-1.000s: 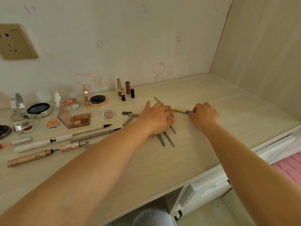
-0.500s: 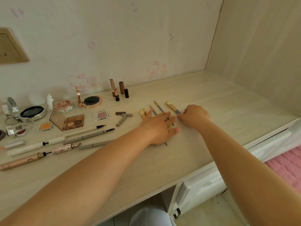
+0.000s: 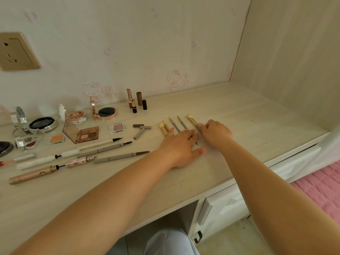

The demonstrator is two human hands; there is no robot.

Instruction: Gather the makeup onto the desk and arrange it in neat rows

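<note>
Slim gold-and-grey brushes (image 3: 181, 124) lay side by side on the desk (image 3: 239, 115). The left hand (image 3: 181, 146) rested flat on their handles; the right hand's (image 3: 215, 132) grip pinched the rightmost brush (image 3: 192, 120).

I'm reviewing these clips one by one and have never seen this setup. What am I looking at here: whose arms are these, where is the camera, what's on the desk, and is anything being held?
There is no machine here. A person wears one wide-angle camera on the head, looking forward and down, so the two bare arms reaching in from below are that person's own.

The desk carries makeup: open compacts and an eyeshadow palette at the left, long pens in front of them, lipsticks standing by the wall, and a row of small brushes in the middle.

The left hand lies flat, fingers straight, on the handles of the brushes. The right hand has curled fingers on the handle of the rightmost brush, which lies on the desk beside the others. Nothing is lifted.
</note>
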